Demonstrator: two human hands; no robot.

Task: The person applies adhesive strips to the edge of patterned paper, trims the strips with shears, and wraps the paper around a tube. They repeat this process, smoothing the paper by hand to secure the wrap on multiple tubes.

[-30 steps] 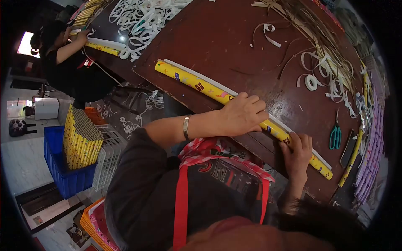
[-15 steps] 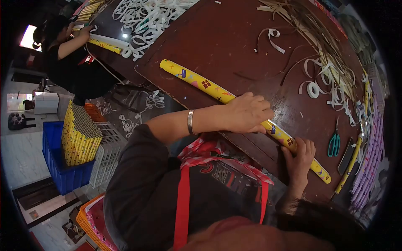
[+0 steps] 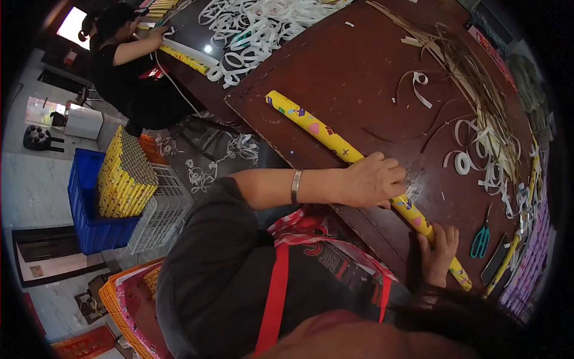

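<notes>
At left of frame stood a blue crate (image 3: 107, 238) of yellow rolls (image 3: 122, 190). Across the brown table (image 3: 335, 66), from upper centre to lower right, lay your patterned tube (image 3: 326, 133) — your left hand (image 3: 373, 179) curled over its middle, your right hand (image 3: 440, 250) gripping nearer its lower end — with teal scissors (image 3: 480, 242) farther right.

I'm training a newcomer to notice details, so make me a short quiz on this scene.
1. True or false: the teal-handled scissors lie on the floor.
2. What do the left hand and right hand both touch? A) purple rods B) yellow patterned tube C) white strips
3. Fill in: many yellow tubes are packed in a ____ crate.

Key:
1. False; the scissors lie on the brown table.
2. B
3. blue
</notes>
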